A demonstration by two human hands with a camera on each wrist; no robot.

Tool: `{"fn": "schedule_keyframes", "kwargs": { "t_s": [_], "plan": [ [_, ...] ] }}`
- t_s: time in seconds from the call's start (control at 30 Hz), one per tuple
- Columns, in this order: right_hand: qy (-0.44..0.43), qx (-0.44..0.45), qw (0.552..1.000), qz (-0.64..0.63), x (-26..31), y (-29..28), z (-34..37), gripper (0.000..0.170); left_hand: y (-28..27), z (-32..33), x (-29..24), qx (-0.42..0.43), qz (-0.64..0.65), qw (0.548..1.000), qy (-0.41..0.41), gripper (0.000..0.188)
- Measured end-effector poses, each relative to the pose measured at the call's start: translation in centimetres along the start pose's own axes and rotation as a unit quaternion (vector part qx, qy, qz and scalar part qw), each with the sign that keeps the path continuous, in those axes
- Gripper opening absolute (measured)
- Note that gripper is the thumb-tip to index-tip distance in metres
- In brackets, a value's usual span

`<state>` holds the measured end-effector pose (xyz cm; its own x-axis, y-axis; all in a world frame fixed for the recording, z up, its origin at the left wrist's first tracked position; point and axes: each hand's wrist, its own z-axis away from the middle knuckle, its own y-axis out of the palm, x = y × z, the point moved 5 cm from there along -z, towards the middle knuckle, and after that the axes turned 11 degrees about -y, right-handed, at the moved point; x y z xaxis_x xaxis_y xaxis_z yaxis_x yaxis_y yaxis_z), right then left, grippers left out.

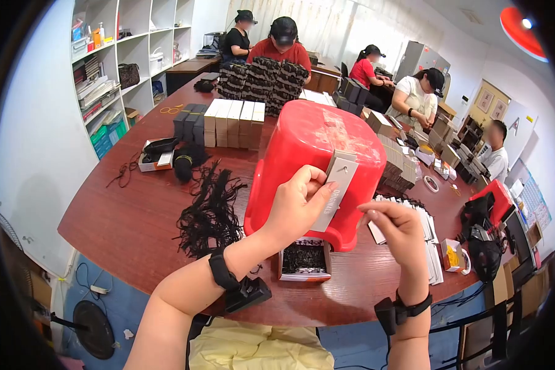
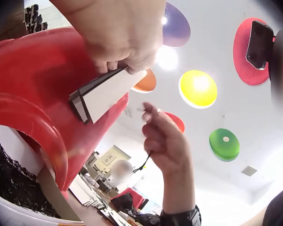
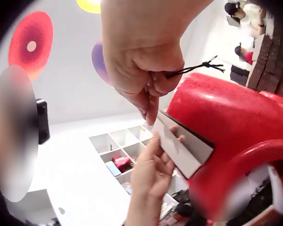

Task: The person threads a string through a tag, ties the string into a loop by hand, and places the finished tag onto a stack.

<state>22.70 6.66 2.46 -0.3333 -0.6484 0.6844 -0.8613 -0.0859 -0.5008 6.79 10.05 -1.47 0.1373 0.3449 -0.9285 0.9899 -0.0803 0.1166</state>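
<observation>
Left grip (image 1: 297,203) pinches slim white cards (image 1: 336,198), the front one lettered; right grip (image 1: 401,229) holds a knotted black cord (image 3: 206,64)

We angle our left forearm (image 1: 188,299) up and to the right; our left hand (image 1: 296,202) grips, fingers (image 1: 309,174) curled, thumb (image 1: 321,197) pressing opposite them. Our right forearm (image 1: 411,345) rises nearly upright, and our right hand (image 1: 401,233) bends inward, thumb and index finger pinching, the 2 hands near but apart.

Whitish card (image 1: 336,200); black cord (image 3: 206,64); red stool (image 1: 293,148); reddish-brown table (image 1: 117,203); yellow cloth (image 1: 259,348).
</observation>
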Motion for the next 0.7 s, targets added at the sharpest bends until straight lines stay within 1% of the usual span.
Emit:
{"fn": "schedule_keyframes", "kwargs": {
  "t_s": [0.07,0.1,0.13,0.17,0.2,0.23,0.27,0.33,0.37,0.4,0.47,0.53,0.6,0.67,0.7],
  "plan": [
    [-0.104,-0.023,0.986,-0.130,2.6,0.1,-1.0,0.014,0.0,0.1,-0.4,-0.005,-0.020,1.000,-0.006,0.017],
    [-0.147,-0.030,0.983,-0.107,3.6,0.2,-1.4,0.015,0.1,0.2,-0.7,-0.005,-0.018,1.000,-0.006,0.017],
    [-0.148,-0.029,0.983,-0.108,3.5,0.5,-1.9,0.015,0.1,0.3,-0.9,-0.007,-0.033,0.999,-0.020,0.016],
    [-0.173,-0.050,0.980,-0.086,3.4,0.8,-2.4,0.014,0.0,0.3,-0.9,-0.010,-0.049,0.998,-0.034,0.016],
    [-0.198,-0.071,0.975,-0.065,3.3,1.0,-2.8,0.014,0.0,0.3,-0.9,-0.013,-0.049,0.998,-0.032,0.016],
    [-0.206,-0.082,0.974,-0.038,2.9,1.3,-3.2,0.012,0.0,0.3,-0.8,-0.013,-0.034,0.999,-0.016,0.016],
    [-0.208,-0.081,0.974,-0.041,2.4,1.5,-3.3,0.012,0.0,0.3,-0.6,-0.011,-0.019,1.000,0.000,0.016],
    [-0.158,-0.063,0.985,0.039,0.8,2.0,-3.2,0.012,0.0,0.1,-0.2,-0.007,-0.023,1.000,0.014,0.016],
    [-0.151,-0.068,0.986,0.006,0.4,2.3,-3.0,0.011,0.1,0.1,-0.2,-0.002,-0.011,1.000,0.017,0.015],
    [-0.152,-0.068,0.986,0.007,0.2,2.3,-2.9,0.011,0.2,0.0,-0.2,0.003,0.002,1.000,0.021,0.014],
    [-0.128,-0.052,0.989,-0.054,-0.3,2.4,-2.8,0.011,0.1,0.1,-0.5,0.020,0.001,1.000,0.014,0.014],
    [-0.120,-0.044,0.989,-0.075,-0.5,2.6,-2.8,0.012,0.2,0.1,-0.4,0.038,0.001,0.999,0.004,0.015],
    [-0.115,-0.034,0.988,-0.097,-0.4,2.7,-2.7,0.013,0.3,0.2,-0.9,0.071,0.009,0.995,0.067,0.020],
    [-0.028,-0.029,0.966,-0.257,-0.8,2.9,-2.3,0.017,0.1,0.2,-1.0,0.087,-0.017,0.993,0.076,0.023],
    [-0.029,-0.029,0.965,-0.258,-1.0,2.7,-2.2,0.017,0.2,0.2,-1.0,0.104,-0.042,0.990,0.085,0.026]
  ]
}}
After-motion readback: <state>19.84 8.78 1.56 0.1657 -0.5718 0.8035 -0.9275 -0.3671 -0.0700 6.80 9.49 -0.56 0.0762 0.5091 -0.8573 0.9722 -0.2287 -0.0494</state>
